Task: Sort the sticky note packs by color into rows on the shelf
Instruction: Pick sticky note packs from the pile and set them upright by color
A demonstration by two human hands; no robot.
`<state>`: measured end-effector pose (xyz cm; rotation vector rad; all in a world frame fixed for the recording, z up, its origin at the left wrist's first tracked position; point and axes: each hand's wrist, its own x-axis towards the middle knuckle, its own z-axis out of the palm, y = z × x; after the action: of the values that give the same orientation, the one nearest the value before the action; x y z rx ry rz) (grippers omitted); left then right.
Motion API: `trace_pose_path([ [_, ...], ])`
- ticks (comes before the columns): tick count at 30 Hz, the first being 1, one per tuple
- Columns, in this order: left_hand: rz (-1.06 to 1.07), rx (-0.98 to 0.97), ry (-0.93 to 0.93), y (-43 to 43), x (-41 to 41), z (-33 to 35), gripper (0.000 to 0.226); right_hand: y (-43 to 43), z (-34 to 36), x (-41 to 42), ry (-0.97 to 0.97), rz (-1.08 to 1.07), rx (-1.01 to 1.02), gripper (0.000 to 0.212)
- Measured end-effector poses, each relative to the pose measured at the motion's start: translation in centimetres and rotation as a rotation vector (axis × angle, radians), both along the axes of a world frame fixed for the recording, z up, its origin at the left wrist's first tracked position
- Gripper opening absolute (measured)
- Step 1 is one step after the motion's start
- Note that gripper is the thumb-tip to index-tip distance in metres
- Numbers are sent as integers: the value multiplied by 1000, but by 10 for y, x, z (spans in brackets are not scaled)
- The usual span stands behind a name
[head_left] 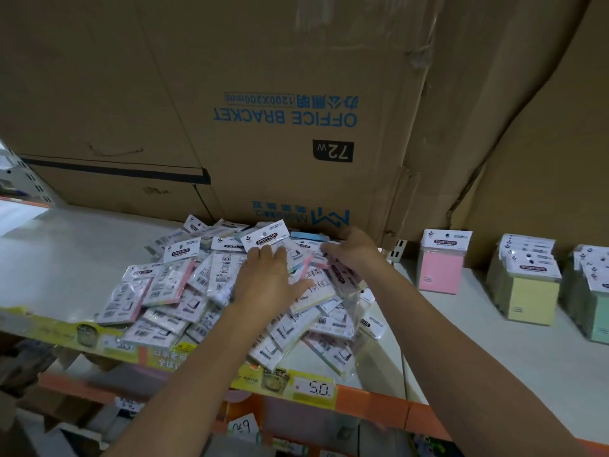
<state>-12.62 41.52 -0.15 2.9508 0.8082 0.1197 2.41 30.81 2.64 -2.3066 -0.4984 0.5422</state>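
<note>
A jumbled pile of sticky note packs [171, 291] in clear wrappers covers the middle of the white shelf [66, 258], most lying face down. My left hand [267, 278] rests flat on the pile's middle with fingers spread. My right hand [352, 249] reaches into the back of the pile, its fingers curled on a pink-edged pack [342, 272]. To the right, sorted packs stand upright: a pink pack [440, 273], a yellow row [527, 291] and a green row [596, 305].
Large cardboard boxes [263, 110] stand right behind the pile as a back wall. The shelf's front edge carries yellow price labels [313, 387] on an orange rail. Lower shelves with goods lie below.
</note>
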Motion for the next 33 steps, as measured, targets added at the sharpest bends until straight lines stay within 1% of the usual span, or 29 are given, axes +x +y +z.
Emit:
trace_pose_path([
  [1, -14, -27, -13, 3, 0, 1, 84, 0, -2, 0, 2, -21, 3, 50],
  [3, -51, 11, -42, 4, 0, 3, 63, -1, -1, 0, 33, -89, 46, 51],
  [4, -59, 48, -67, 1, -1, 5, 52, -1, 2, -1, 59, -122, 83, 46],
  [5, -53, 79, -98, -1, -2, 6, 45, -2, 3, -1, 78, -155, 127, 36],
  [6, -42, 101, -130, -3, -3, 7, 41, -4, 6, -1, 99, -191, 169, 22],
  [7, -31, 117, -162, -4, -4, 7, 40, -7, 8, -2, 109, -231, 205, 18],
  [8, -23, 123, -195, -4, -5, 6, 41, -12, 11, -4, 110, -276, 236, 26],
  [9, -18, 116, -234, -3, -6, 5, 41, -17, 12, -5, 114, -307, 271, 29],
  [11, -10, 67, -337, -1, -10, 3, 40, -28, 12, -9, 182, -314, 384, 16],
  [12, -8, 37, -397, -1, -11, 3, 38, -32, 11, -12, 236, -286, 451, 14],
  [14, -30, -17, -488, -4, -14, 2, 33, -37, 5, -22, 319, -200, 489, 35],
  [16, -64, -30, -539, -13, -14, 0, 30, -36, -4, -32, 326, -131, 490, 49],
  [17, -90, -35, -542, -19, -12, -2, 29, -35, -7, -36, 329, -122, 499, 50],
  [18, -128, -47, -533, -26, -10, -4, 30, -33, -8, -40, 344, -121, 521, 45],
  [20, -209, -100, -503, -37, -7, -10, 34, -32, -11, -42, 446, -121, 606, 29],
  [21, -242, -151, -487, -40, -6, -12, 38, -33, -11, -42, 520, -125, 658, 34],
  [22, -265, -207, -480, -42, -7, -14, 43, -35, -9, -42, 590, -121, 695, 44],
  [23, -287, -259, -482, -42, -8, -14, 47, -37, -8, -41, 612, -106, 691, 54],
  [24, -315, -307, -488, -40, -10, -15, 50, -38, -7, -39, 590, -82, 655, 59],
  [25, -353, -359, -489, -38, -11, -14, 53, -39, -5, -38, 535, -62, 588, 59],
  [26, -399, -419, -474, -36, -10, -13, 55, -39, -3, -38, 479, -64, 541, 55],
  [27, -441, -482, -448, -32, -8, -11, 55, -38, -1, -38, 436, -86, 533, 43],
  [29, -467, -566, -398, -22, 1, -2, 53, -40, 0, -34, 424, -168, 583, 12],
  [30, -449, -561, -407, -16, 8, 2, 50, -42, 2, -32, 442, -212, 611, 6],
  [31, -411, -525, -429, -7, 18, 6, 46, -46, 3, -29, 453, -253, 627, 6],
  [33, -308, -395, -409, 13, 39, 11, 45, -57, 5, -21, 434, -314, 632, 6],
])
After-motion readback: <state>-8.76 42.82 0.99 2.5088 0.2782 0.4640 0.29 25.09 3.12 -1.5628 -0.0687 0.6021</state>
